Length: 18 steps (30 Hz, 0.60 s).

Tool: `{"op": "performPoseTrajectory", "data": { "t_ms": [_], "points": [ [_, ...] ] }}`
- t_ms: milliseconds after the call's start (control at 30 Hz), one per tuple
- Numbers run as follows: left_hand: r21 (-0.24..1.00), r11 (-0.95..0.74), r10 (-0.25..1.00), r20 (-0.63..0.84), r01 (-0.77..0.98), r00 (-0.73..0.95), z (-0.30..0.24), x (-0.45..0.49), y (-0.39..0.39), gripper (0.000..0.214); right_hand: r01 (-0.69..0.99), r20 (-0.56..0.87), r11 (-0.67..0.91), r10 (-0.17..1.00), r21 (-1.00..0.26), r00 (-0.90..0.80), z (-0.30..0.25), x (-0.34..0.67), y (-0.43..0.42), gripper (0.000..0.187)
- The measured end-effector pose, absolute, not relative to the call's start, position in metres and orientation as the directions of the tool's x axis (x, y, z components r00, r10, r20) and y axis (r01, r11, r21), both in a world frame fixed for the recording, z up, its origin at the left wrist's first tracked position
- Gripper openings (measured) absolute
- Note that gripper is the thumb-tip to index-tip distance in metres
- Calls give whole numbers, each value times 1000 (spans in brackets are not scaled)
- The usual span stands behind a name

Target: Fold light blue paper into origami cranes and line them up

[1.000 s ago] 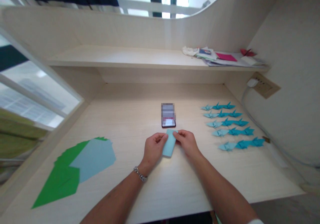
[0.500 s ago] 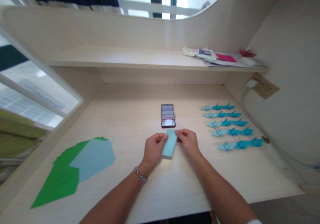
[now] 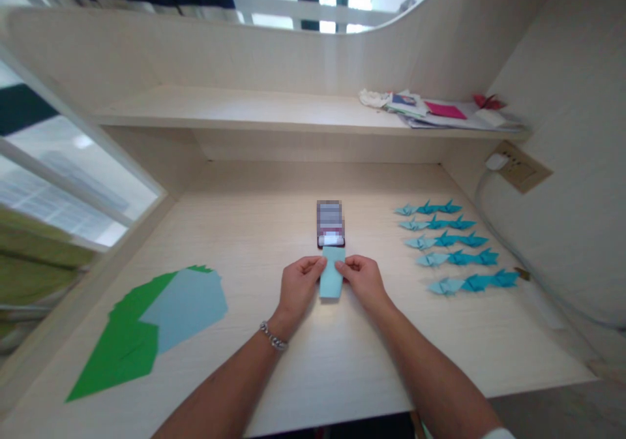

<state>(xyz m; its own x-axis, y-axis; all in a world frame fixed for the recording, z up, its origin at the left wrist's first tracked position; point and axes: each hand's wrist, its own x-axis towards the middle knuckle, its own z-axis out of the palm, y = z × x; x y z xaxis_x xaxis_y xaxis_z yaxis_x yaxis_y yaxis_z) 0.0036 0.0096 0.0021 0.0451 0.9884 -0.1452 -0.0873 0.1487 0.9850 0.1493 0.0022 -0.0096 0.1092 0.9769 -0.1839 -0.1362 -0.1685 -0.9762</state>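
Observation:
A light-blue sheet of paper folded into a narrow rectangle (image 3: pixel 332 281) is held just above the desk, its long sides running away from me. My left hand (image 3: pixel 302 287) pinches its left edge between thumb and fingers. On the opposite edge, my right hand (image 3: pixel 362 278) grips it with the thumb on top and the fingers partly hidden beneath. Right beyond the paper's far end lies a phone (image 3: pixel 330 222) with a blurred screen. A silver chain bracelet (image 3: pixel 273 336) circles my left wrist.
Rows of folded blue paper cranes (image 3: pixel 447 240) stand on the right. Fanned green paper sheets (image 3: pixel 117 354) and light-blue sheets (image 3: pixel 190 308) lie at left. Papers (image 3: pixel 443 111) rest on the shelf (image 3: pixel 235 109). A white cable (image 3: pixel 499 230) runs from the wall socket (image 3: pixel 523 167).
The folded paper has turned from slightly slanted to nearly straight and moved a little toward the phone. My right thumb now lies further in over the paper.

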Motion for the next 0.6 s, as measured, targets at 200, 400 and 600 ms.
{"op": "performPoseTrajectory", "data": {
  "t_ms": [200, 400, 600],
  "points": [
    [937, 264, 953, -218, -227, 210, 2, 1, 12, 31, -127, -159, -138, 974, -982, 164, -9, 158, 5, 28],
    [945, 280, 937, -231, -169, 264, 3, 0, 10, 21, -27, -84, -80, 967, -996, 239, -7, 163, 4, 29],
    [965, 248, 937, -218, -82, 272, 2, 0, 10, 23, 74, -43, -66, 960, -995, 276, -2, 162, 3, 30]
  ]
}}
